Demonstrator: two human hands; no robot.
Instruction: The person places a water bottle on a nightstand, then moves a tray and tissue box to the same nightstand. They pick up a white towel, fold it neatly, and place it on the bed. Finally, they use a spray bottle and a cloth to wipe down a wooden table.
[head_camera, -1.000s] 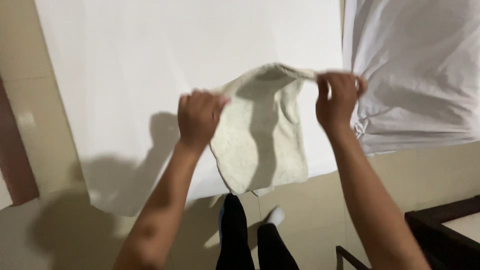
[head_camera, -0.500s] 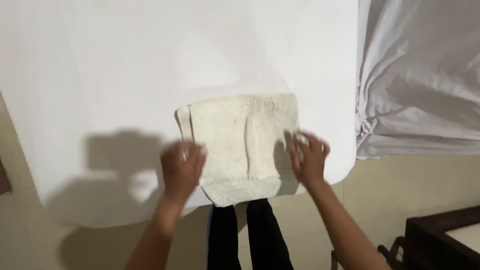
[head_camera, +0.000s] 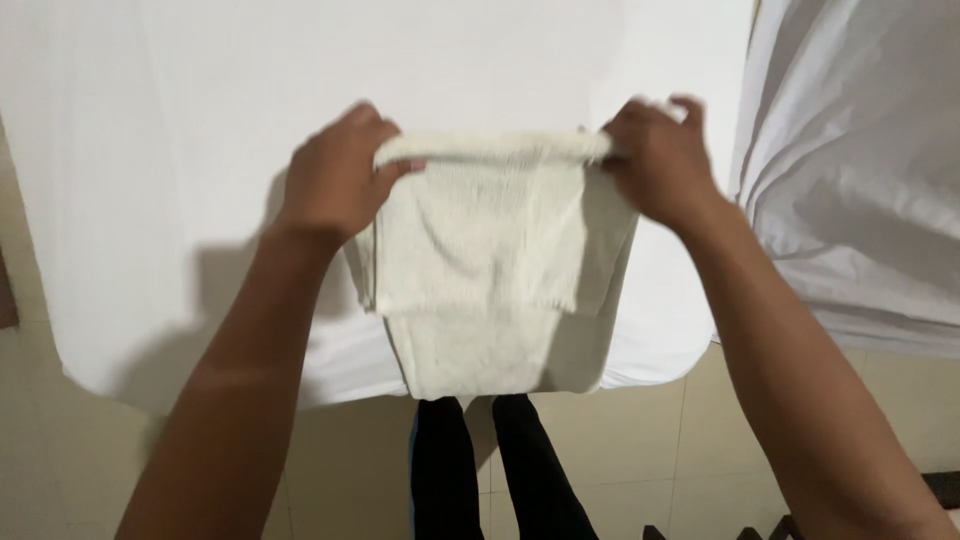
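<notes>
A cream-white towel (head_camera: 480, 260) with a nubbly weave hangs folded over itself, top edge stretched level and taut, layered ends drooping down past the near edge of the white-covered surface beneath it.

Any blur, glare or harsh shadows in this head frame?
Head view: the right hand shows motion blur at its fingertips; the left hand is sharper. The cloth keeps its weave visible. The white sheet is bright, nearly washed out. A soft shadow falls under the left arm; the floor is dim.
</notes>
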